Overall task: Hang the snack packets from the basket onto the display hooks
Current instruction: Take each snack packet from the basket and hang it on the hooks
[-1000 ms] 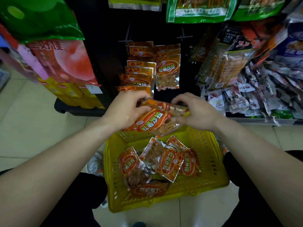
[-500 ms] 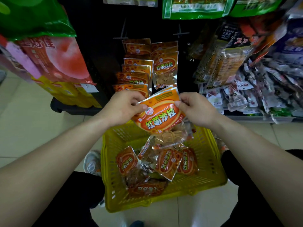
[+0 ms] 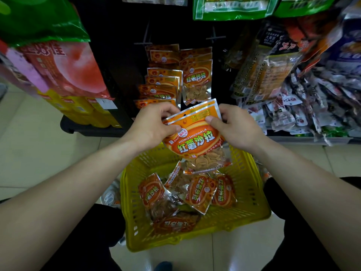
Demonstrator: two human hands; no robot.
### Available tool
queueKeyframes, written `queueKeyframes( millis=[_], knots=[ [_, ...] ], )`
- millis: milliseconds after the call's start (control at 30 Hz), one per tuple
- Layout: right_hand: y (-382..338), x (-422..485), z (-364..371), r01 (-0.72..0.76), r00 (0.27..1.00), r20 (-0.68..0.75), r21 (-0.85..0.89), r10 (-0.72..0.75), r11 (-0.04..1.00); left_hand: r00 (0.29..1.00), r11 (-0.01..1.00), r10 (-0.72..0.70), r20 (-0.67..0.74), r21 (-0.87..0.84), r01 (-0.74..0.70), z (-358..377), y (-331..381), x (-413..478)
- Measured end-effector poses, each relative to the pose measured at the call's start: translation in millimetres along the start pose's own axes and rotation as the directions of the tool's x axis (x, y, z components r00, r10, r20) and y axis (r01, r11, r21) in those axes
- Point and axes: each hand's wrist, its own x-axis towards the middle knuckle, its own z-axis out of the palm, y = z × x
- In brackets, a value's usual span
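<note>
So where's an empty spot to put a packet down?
Bare basket floor shows in the far left corner, between its left wall and the loose packets. The floor tiles left of the basket are free too. Crowded: the hanging orange packets and the heaped shelf on the right.

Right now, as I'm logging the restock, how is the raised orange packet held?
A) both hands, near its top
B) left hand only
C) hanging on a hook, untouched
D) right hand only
A: the left hand and the right hand each pinch the orange packet near its top, holding it upright above the yellow basket.
</note>
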Motion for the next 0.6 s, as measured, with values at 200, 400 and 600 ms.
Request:
queueKeyframes(
  millis=[200,400,600],
  knots=[
    [-1.8,1.0,0.6,0.01,0.999,-0.029,-0.06,-0.012,0.998,1.0,1.0,-0.007,-0.021,0.023,0.007,-0.2,-1.4,3.1],
    [-3.4,-0.3,1.7,0.006,0.999,-0.046,-0.101,-0.01,0.995,1.0,0.999,-0.001,-0.021,0.05,0.002,-0.3,-1.1,3.1],
    [-3.3,-0.7,2.4,-0.008,0.999,-0.041,-0.117,0.004,0.993,1.0,0.997,-0.006,-0.029,0.073,0.008,0.9,-1.9,3.8]
  ],
)
